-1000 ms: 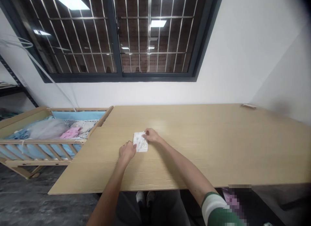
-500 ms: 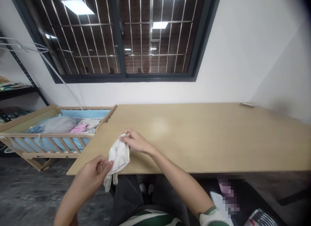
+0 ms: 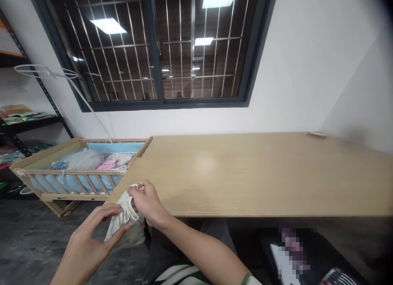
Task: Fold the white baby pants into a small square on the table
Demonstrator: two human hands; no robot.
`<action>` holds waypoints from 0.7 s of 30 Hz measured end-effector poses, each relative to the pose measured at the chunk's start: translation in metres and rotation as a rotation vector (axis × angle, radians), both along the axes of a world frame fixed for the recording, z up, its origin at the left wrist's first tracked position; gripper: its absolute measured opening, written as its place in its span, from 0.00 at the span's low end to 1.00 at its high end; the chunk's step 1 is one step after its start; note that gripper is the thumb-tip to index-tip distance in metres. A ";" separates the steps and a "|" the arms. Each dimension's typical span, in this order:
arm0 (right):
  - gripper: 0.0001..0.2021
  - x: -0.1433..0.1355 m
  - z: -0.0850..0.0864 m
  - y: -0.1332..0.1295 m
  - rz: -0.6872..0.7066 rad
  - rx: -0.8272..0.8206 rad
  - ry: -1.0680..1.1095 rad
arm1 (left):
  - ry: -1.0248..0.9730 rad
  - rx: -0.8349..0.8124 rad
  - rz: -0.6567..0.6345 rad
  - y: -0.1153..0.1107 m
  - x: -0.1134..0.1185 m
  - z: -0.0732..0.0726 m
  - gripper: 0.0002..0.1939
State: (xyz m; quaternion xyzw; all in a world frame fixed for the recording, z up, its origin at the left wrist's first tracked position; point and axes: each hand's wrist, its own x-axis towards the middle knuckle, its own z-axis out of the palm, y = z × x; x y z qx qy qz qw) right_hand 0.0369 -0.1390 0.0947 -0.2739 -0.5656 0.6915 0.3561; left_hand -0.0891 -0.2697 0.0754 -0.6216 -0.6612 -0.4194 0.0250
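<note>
A white cloth piece, with a bunched, gathered edge at its top, hangs at the left front corner of the table. Its exact kind I cannot make out. My right hand pinches the gathered edge, with some of its fingers hidden in the folds. On the near left side, my left hand has its thumb and fingers round the bunched fabric, loosely spread. The lower part of the cloth drops below the tabletop.
The wooden table stretches right, with a small flat object at its back. A wooden crib with bedding stands left, beside a dark shelf rack. Below the table's right front is a dark seat with a white item.
Both hands have moved left and down with the cloth. The fabric now looks bunched at the top instead of flat, and my left fingers are spread wider. The view has shifted slightly.
</note>
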 end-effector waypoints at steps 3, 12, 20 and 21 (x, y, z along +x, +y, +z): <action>0.24 0.014 0.003 -0.005 -0.059 -0.107 0.063 | -0.045 0.044 -0.003 0.006 0.003 -0.002 0.19; 0.21 0.057 -0.005 -0.009 0.209 0.232 0.110 | -0.478 -0.013 0.057 0.030 0.011 -0.014 0.23; 0.23 0.167 0.017 0.042 0.064 1.102 -0.660 | -0.511 0.126 0.495 0.020 -0.025 0.000 0.24; 0.26 0.178 0.021 0.045 0.081 1.137 -0.693 | -0.499 0.127 0.472 0.019 -0.027 0.003 0.23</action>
